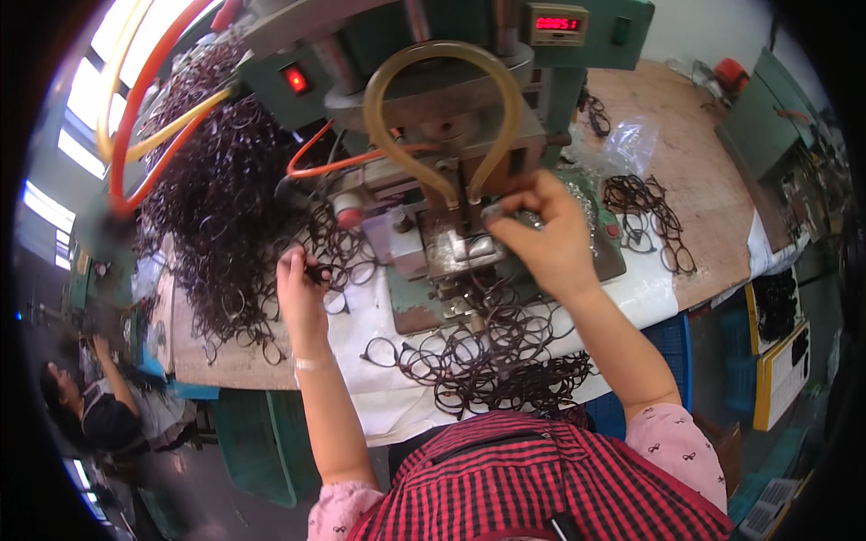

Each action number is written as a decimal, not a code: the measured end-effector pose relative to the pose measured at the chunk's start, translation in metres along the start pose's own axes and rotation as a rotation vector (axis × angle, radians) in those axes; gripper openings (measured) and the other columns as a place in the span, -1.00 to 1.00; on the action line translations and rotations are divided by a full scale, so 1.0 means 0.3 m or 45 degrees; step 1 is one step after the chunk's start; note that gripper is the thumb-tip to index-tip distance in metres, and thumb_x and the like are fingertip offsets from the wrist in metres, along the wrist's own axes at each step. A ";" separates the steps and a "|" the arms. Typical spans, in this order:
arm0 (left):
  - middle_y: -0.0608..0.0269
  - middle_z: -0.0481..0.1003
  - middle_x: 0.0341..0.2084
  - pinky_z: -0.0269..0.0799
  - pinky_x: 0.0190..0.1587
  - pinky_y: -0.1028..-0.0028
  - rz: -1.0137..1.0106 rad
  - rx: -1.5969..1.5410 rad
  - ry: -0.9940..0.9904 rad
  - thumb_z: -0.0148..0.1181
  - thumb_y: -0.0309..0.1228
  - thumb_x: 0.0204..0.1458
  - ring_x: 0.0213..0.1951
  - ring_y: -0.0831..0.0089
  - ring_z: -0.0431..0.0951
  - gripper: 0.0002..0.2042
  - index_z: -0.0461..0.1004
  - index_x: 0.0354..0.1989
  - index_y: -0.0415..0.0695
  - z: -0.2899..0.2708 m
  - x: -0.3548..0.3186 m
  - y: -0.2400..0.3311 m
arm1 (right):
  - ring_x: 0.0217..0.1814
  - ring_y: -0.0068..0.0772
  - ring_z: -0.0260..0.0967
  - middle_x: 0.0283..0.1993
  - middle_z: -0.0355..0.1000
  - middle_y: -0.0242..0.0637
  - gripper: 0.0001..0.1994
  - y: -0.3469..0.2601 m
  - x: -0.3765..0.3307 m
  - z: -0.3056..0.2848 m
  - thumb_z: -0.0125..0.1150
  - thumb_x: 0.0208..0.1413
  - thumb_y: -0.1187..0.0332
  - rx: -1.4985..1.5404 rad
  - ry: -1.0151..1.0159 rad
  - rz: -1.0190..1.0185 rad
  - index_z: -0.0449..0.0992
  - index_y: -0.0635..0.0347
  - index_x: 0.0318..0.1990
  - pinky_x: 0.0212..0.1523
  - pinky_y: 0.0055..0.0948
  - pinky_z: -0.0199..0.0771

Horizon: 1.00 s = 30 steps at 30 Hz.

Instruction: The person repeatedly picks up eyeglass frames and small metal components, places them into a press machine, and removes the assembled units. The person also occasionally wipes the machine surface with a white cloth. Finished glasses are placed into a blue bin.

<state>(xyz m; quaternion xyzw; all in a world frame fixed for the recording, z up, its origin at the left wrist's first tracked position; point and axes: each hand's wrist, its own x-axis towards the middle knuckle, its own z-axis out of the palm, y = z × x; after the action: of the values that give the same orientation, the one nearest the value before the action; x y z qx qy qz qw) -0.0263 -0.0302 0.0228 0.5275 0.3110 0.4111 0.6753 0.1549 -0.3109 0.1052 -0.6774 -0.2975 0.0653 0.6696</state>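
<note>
My left hand is closed, its fingertips pinching a dark eyeglass frame beside the heaps on the left. At the tooling of a green press, my right hand reaches in from the right with thumb and fingers drawn together. What it pinches, if anything, is too small to make out. Just left of its fingertips lies the shiny metal fixture, below two nozzle ends of a looped yellowish tube. Many loose eyeglass frames lie in a tangled pile in front of the press.
A tall heap of dark frames rises at left. More frames lie right of the press, near a clear plastic bag. Orange hoses hang at upper left. Another person sits far left. A green bin stands below the table.
</note>
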 end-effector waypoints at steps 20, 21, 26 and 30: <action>0.16 0.42 -0.22 0.57 -0.15 0.44 0.860 -0.141 -0.363 0.12 -0.55 0.23 -0.23 0.50 0.47 -0.89 0.32 -0.16 -0.25 0.426 -0.218 0.400 | -0.16 -0.65 0.35 -0.27 0.46 -0.40 -0.50 -0.058 -0.021 0.044 0.32 -0.05 0.56 0.215 -0.109 0.094 0.31 0.35 0.10 -0.02 -0.60 0.32; 0.16 0.43 -0.22 0.55 -0.15 0.44 0.852 -0.138 -0.366 0.11 -0.55 0.23 -0.23 0.49 0.47 -0.89 0.32 -0.16 -0.24 0.430 -0.229 0.403 | -0.15 -0.63 0.36 -0.25 0.46 -0.38 -0.48 -0.063 -0.019 0.045 0.31 -0.05 0.55 0.173 -0.107 0.095 0.30 0.35 0.12 -0.01 -0.59 0.32; 0.13 0.49 -0.32 0.55 -0.27 0.40 1.009 -0.037 -0.497 0.19 -0.62 0.12 -0.31 0.40 0.53 -0.84 0.35 -0.18 -0.24 0.388 -0.302 0.362 | 0.13 -0.45 0.34 -0.01 0.46 -0.25 -0.42 -0.135 -0.078 -0.006 0.28 -0.03 0.56 0.579 -0.240 0.311 0.31 0.35 0.21 0.15 -0.42 0.34; 0.07 0.58 -0.30 0.53 -0.41 0.41 1.505 0.506 -0.880 0.41 -0.63 -0.13 -0.33 0.23 0.65 -0.76 0.46 -0.33 -0.18 0.346 -0.379 0.277 | 0.24 -0.02 0.30 0.09 0.44 -0.05 -0.68 0.011 -0.069 -0.136 0.34 -0.09 0.46 -0.500 -0.077 -0.192 0.58 0.20 -0.09 0.25 -0.18 0.27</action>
<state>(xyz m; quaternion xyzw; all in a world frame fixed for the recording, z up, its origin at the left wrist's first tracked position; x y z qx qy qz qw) -0.0096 -0.1692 0.1277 0.8211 -0.1898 0.4533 0.2902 0.1589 -0.3561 0.0997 -0.7685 -0.3742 -0.0240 0.5185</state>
